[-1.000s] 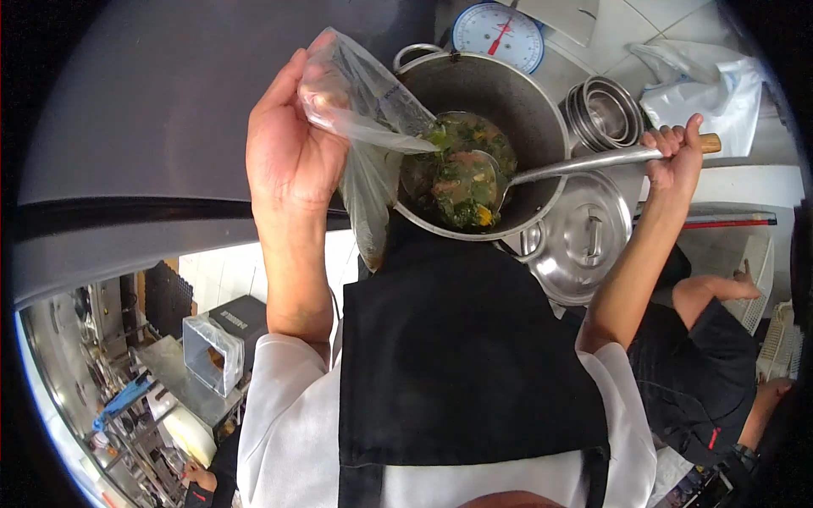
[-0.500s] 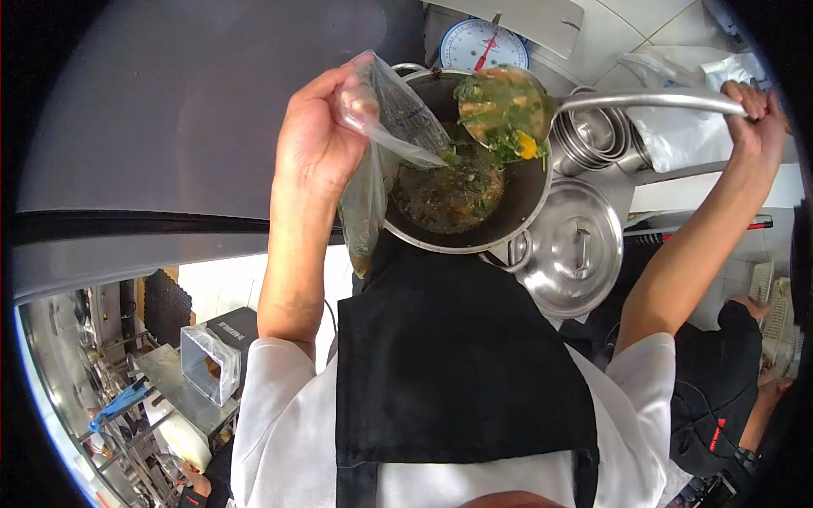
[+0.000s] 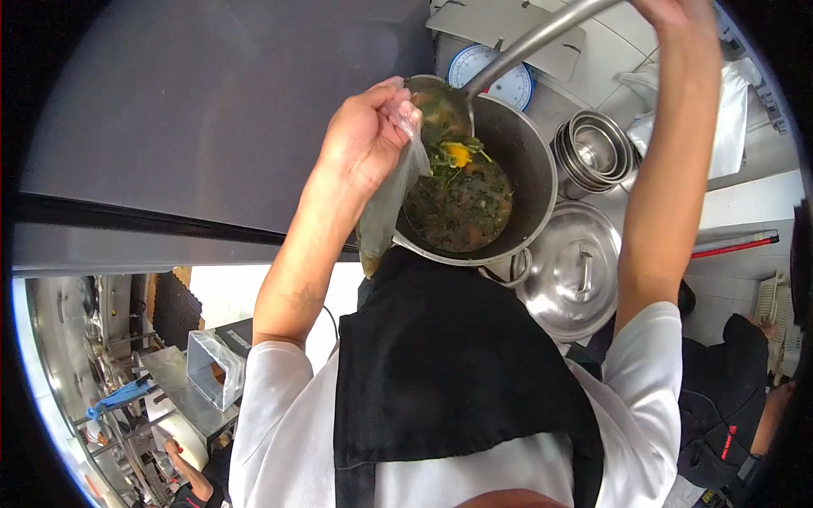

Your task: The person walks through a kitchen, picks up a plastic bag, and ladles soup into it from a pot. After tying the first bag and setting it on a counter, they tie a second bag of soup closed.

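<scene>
My left hand (image 3: 373, 135) pinches the rim of a clear plastic bag (image 3: 391, 199), which hangs at the left side of a large metal pot (image 3: 538, 161). Some contents show at the bag's lower tip. My right hand (image 3: 677, 10), partly cut off by the top edge, grips the long handle of a metal ladle (image 3: 542, 42). The ladle's bowl is at the bag's mouth, holding soup with green leaves; a yellow piece (image 3: 458, 154) hangs at its lower edge. Below it in the pot lies dark soup (image 3: 461, 207) with leaves. My left fingers partly hide the bag's opening.
A dial scale (image 3: 508, 89) stands behind the pot. To the right are nested steel containers (image 3: 593, 144), a steel lid (image 3: 567, 288) and white plastic bags (image 3: 728, 127). A dark panel (image 3: 212, 110) fills the left. Other people (image 3: 724, 398) work at lower right and lower left.
The loaded ladle has moved left from above the pot's right side to the bag's mouth, its handle now steeper. My right hand rose and moved left; my left hand shifted right and slightly down.
</scene>
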A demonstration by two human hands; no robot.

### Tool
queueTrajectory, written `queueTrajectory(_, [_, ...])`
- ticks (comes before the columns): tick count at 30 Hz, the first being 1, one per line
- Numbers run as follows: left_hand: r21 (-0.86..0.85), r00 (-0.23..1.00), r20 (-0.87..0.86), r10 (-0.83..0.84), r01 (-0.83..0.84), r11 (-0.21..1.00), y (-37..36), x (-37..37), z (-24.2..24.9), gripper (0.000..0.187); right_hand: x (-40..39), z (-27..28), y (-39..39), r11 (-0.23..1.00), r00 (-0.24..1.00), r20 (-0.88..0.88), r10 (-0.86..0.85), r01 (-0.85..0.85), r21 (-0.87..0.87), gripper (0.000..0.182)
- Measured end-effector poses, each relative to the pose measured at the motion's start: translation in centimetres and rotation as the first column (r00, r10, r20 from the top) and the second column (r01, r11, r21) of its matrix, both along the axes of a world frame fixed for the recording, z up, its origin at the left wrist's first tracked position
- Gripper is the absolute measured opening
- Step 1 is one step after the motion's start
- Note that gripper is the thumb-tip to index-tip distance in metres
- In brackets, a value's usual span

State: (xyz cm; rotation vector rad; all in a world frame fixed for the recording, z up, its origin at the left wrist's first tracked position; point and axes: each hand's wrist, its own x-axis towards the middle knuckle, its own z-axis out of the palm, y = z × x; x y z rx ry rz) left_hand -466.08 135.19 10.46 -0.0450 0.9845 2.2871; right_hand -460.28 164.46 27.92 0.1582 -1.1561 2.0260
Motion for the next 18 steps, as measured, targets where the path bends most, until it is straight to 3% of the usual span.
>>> queueTrajectory(1, [0.051,1.000,-0.001,-0.025,0.025,0.998,-0.3,-0.2,-0.4,0.037,-0.6,-0.1,-1.0,0.995,0.996,0.028,0.090,-0.091,0.036,0.051])
queueTrajectory(2, [0.045,1.000,-0.008,-0.029,0.029,0.999,-0.3,-0.3,-0.8,0.037,-1.1,-0.5,-2.1,0.996,0.996,0.021,0.086,-0.087,0.031,0.051])
queueTrajectory(5, [0.147,0.997,0.063,0.052,-0.061,0.987,-0.3,0.5,-1.1,0.046,-1.7,-0.7,-6.2,0.952,0.984,-0.026,0.179,-0.166,0.258,0.050])
queueTrajectory(10, [0.247,0.985,0.132,0.113,-0.143,0.959,-0.9,0.7,-2.0,0.048,-0.3,0.1,-10.4,0.880,0.942,-0.009,0.335,-0.310,0.360,0.051])
queueTrajectory(11, [0.274,0.980,0.141,0.143,-0.177,0.945,-1.2,0.6,-1.9,0.048,-0.5,-0.1,-9.8,0.839,0.907,-0.076,0.415,-0.350,0.416,0.052])
queueTrajectory(14, [0.387,0.963,0.208,0.168,-0.239,0.890,-2.4,0.6,-1.5,0.048,1.5,-0.4,-7.7,0.815,0.869,-0.121,0.479,-0.390,0.429,0.047])
queueTrajectory(18, [0.496,0.964,0.211,0.160,-0.247,0.833,-3.8,0.2,-1.8,0.046,4.7,-2.1,-2.8,0.699,0.652,-0.259,0.712,-0.626,0.346,0.031])
